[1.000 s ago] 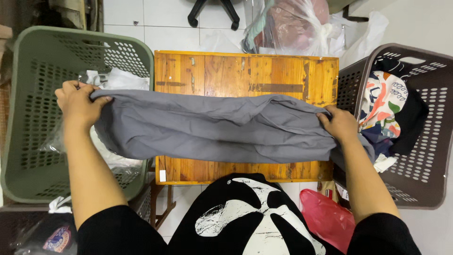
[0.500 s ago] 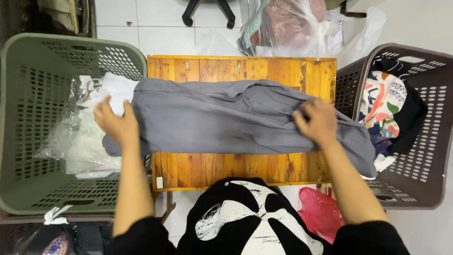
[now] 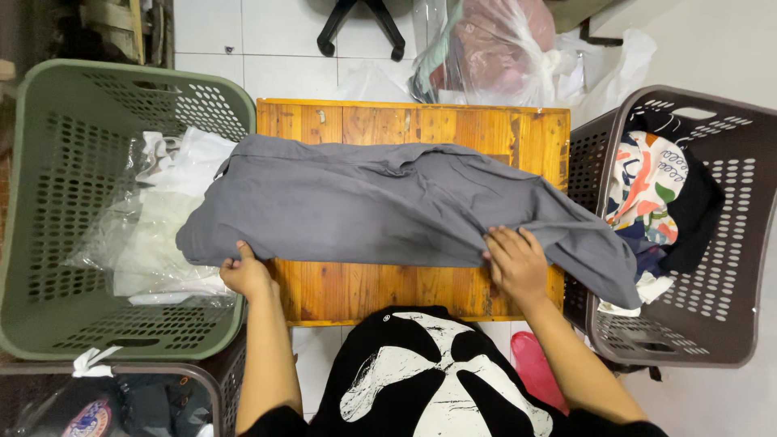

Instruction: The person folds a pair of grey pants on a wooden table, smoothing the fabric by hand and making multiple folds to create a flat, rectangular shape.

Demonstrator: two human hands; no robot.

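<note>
Grey cloth, a folded garment [image 3: 380,206], lies spread lengthwise across a small wooden worktop [image 3: 421,121], its left end hanging over the rim of a green laundry basket [image 3: 48,202] and its right end drooping over the edge of a dark brown basket [image 3: 728,324]. The left hand [image 3: 247,275] grips the garment's near lower edge at the worktop's left corner, fingers curled under the fabric and closed on it. The right hand [image 3: 516,263] rests flat on the garment near the worktop's right front edge, fingers spread and pressing down on the cloth rather than pinching it.

Inside the green basket lie pale, whitish clothes and a clear plastic bag [image 3: 162,218], partly under the grey fabric. The brown basket holds a patterned garment in white, orange and green [image 3: 647,194] beside some black cloth [image 3: 696,214]. Beyond the worktop, on the tiled floor, sits a clear plastic sack of clothing [image 3: 494,48], with the black base of a swivel chair [image 3: 360,24] beside it. The person wears a black shirt with a white print [image 3: 429,380].
</note>
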